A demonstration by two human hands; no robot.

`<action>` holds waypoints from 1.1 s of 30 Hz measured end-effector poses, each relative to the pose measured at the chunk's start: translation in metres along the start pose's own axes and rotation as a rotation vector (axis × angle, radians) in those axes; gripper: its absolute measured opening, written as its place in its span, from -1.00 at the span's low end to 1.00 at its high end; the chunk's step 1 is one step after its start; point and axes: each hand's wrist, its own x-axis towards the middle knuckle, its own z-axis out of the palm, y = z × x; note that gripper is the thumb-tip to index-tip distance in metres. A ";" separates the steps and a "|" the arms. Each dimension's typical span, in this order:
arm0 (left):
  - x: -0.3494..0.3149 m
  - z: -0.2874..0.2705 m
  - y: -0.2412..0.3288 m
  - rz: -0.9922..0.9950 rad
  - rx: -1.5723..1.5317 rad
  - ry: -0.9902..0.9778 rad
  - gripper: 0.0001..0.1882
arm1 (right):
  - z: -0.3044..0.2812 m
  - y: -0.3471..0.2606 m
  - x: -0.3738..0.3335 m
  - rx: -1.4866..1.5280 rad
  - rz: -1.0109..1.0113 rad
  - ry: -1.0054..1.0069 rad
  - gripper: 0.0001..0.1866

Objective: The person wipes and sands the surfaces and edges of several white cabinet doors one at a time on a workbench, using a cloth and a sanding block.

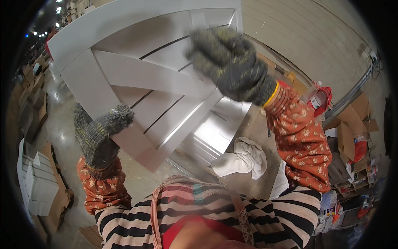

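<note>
A large white panel (124, 68) with a raised frame, a diagonal brace and dark grooves stands tilted in front of me. My left hand (101, 133), in a dark grey-green knit glove, grips its near left edge, fingers over the front. My right hand (226, 62), gloved the same way, is raised over the panel's right part. Motion smears its fingers, so I cannot make out whether they touch the panel or hold anything. Below the panel's right side lies a shiny white board (211, 135), with a crumpled white cloth (244, 159) beside it.
Stacked white boards (41, 184) and cardboard (58, 199) stand on the floor at the left. To the right are a red container (321, 99), an open cardboard box (346, 139) and a cluttered shelf. A pale wall (306, 37) rises behind, with cables at its right.
</note>
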 end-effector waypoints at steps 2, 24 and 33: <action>-0.001 0.005 -0.002 -0.084 -0.101 0.032 -0.81 | -0.009 -0.015 -0.009 0.084 0.040 0.026 -0.59; -0.016 0.010 -0.019 -0.055 -0.215 0.128 -0.81 | 0.005 0.009 0.026 -0.102 0.005 0.196 -0.72; -0.020 0.000 -0.009 -0.503 -0.662 0.243 -0.84 | -0.017 0.002 -0.010 -0.065 0.284 -0.014 -0.52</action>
